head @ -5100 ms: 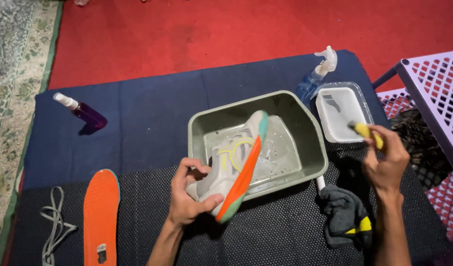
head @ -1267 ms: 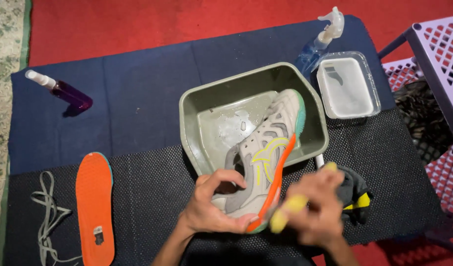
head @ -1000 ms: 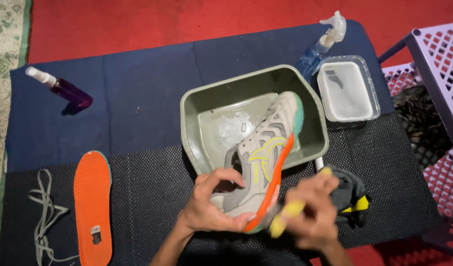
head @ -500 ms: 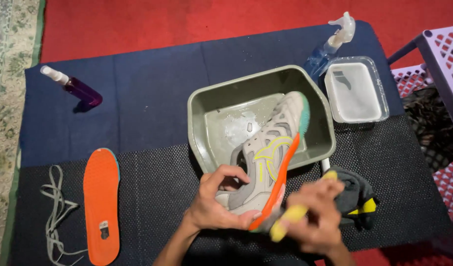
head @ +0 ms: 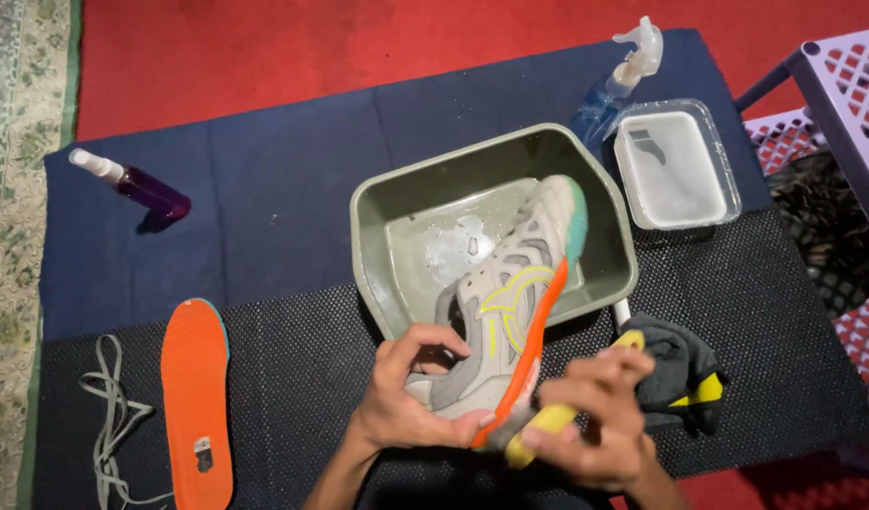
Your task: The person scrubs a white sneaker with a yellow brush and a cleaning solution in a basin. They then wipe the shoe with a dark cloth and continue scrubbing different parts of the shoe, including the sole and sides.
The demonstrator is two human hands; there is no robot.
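Note:
My left hand (head: 411,401) grips the heel of a grey sneaker (head: 505,302) with yellow lines, an orange sole edge and a teal toe. The shoe lies on its side, toe over the green basin (head: 387,227), which holds shallow soapy water. My right hand (head: 595,425) is closed on a yellow-handled brush (head: 543,425) pressed against the sole near the heel. The brush's bristles are hidden behind the shoe and my fingers.
An orange insole (head: 198,401) and grey laces (head: 109,416) lie at the left on the black mesh mat. A purple spray bottle (head: 137,187), a blue spray bottle (head: 614,80), a clear tub of cloudy liquid (head: 675,165), a dark cloth (head: 680,378) and a lilac lattice stool (head: 845,85) surround the basin.
Five seconds ago my right hand held the brush over the clear tub. It has since come down to the shoe's sole, and the shoe's toe now points to the upper right.

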